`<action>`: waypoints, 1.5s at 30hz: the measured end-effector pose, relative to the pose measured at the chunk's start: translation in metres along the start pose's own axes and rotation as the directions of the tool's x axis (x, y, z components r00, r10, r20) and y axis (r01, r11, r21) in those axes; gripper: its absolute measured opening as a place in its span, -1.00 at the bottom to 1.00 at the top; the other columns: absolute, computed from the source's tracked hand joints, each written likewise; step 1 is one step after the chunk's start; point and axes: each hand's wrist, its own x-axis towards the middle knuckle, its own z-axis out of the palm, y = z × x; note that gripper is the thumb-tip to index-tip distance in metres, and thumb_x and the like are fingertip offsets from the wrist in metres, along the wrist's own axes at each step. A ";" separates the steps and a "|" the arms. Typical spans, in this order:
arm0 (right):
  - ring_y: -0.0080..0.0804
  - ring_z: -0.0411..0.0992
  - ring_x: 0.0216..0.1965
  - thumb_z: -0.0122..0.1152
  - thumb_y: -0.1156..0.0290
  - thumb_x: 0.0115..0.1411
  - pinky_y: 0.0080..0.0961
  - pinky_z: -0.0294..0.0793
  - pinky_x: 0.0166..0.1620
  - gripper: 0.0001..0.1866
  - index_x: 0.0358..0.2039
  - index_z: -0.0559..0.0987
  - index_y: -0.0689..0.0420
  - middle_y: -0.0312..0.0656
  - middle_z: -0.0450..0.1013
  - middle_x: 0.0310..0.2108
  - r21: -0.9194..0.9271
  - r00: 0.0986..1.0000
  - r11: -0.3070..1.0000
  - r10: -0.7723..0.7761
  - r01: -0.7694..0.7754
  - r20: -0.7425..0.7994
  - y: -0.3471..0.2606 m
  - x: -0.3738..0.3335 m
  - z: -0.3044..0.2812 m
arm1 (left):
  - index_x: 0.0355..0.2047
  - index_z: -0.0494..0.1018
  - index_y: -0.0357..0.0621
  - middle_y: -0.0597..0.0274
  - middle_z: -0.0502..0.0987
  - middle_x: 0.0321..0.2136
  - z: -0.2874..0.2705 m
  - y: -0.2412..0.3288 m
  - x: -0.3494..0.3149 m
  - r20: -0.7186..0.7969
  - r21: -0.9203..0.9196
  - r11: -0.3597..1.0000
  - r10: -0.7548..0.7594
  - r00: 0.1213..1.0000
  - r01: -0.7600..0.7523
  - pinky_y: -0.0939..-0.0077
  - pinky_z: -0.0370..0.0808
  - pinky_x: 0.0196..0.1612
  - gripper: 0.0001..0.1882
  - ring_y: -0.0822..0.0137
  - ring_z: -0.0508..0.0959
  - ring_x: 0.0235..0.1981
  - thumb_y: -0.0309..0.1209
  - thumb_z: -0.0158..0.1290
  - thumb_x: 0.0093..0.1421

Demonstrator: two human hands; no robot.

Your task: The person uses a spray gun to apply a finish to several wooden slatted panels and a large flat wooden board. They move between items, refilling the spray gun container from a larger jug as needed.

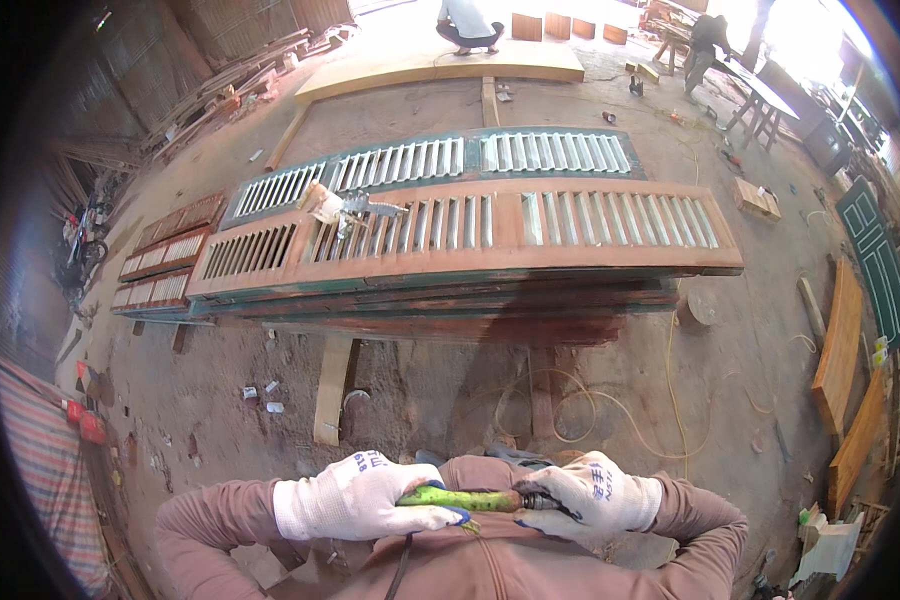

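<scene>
Both my hands wear white work gloves and are close to my chest. Between them lies a bright green, rod-shaped tool (460, 498) with a dark end; its exact kind is unclear. My left hand (365, 497) is closed around the green end. My right hand (582, 498) grips the dark end, which its fingers partly cover. Beyond my hands rests a stack of louvered wooden shutters, the top one (510, 250) bare reddish-brown wood. On this top shutter sits a pale, jumbled object (338, 207) with a grey, blade-like part.
A green-framed louvered shutter (475, 165) lies behind the stack, with smaller brown ones (160, 255) at left. A thin yellow hose (673, 390) coils over the dirt floor. Orange-brown boards (838, 335) lean at right. One person (467, 20) squats at the back; another (707, 50) bends at far right.
</scene>
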 end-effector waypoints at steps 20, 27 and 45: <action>0.07 0.49 -0.22 0.24 -0.19 0.24 -0.17 0.49 -0.19 0.09 0.46 -0.04 0.28 0.16 0.42 -0.16 0.309 0.950 0.910 0.212 -0.277 0.228 0.057 -0.011 -0.008 | -0.31 0.48 0.01 0.23 0.53 -0.67 0.008 0.018 0.071 -0.091 0.578 0.789 0.316 0.944 -0.209 0.37 0.45 -0.69 -0.61 0.27 0.58 -0.71 0.07 0.16 0.23; -0.03 0.52 0.09 0.21 0.10 0.35 -0.28 0.53 0.14 -0.40 0.29 0.40 0.14 0.03 0.50 0.09 0.097 0.953 0.949 0.294 -0.299 0.069 0.107 -0.025 -0.058 | 0.18 0.44 -0.17 -0.10 0.45 0.11 -0.026 0.001 0.135 -0.232 0.787 0.540 0.707 0.668 -0.298 0.22 0.54 0.03 -0.18 -0.04 0.52 0.07 0.13 0.26 0.04; -0.55 0.35 -0.70 0.10 -0.12 0.36 -0.46 0.28 -0.73 -0.49 -0.29 0.56 0.15 -0.26 0.47 -0.52 -0.092 0.385 0.394 0.778 -0.914 -0.495 0.270 0.062 -0.253 | 0.14 0.44 -0.08 -0.07 0.50 0.08 0.217 -0.331 0.034 -0.639 -0.174 0.766 -0.566 0.521 0.619 0.05 0.46 0.13 -0.43 -0.11 0.49 0.11 0.02 0.10 0.26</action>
